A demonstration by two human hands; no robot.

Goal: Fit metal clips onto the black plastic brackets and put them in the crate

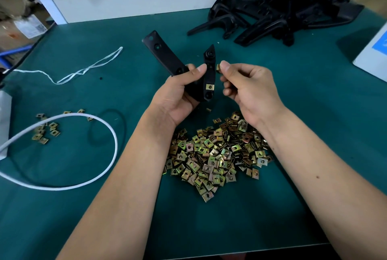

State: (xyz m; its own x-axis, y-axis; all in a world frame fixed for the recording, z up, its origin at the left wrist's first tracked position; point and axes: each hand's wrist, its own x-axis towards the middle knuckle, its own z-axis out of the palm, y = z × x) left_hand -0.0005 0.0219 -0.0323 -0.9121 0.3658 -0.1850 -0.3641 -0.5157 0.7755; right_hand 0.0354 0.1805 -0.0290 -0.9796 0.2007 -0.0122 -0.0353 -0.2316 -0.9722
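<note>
My left hand (180, 90) grips a black plastic bracket (165, 56) above the green table, its two arms pointing up and away. One brass-coloured clip (209, 86) sits on the bracket's right arm near the bottom. My right hand (245, 86) pinches another small metal clip (218, 68) between thumb and forefinger, right beside the upper edge of that arm. A large heap of loose metal clips (215, 155) lies on the table below both hands. No crate is in view.
A pile of black brackets (278, 12) lies at the back right. A white cord (83, 150) loops at the left beside a few stray clips (46, 130). White string (88, 69) lies further back. A white box (374, 52) stands at the right edge.
</note>
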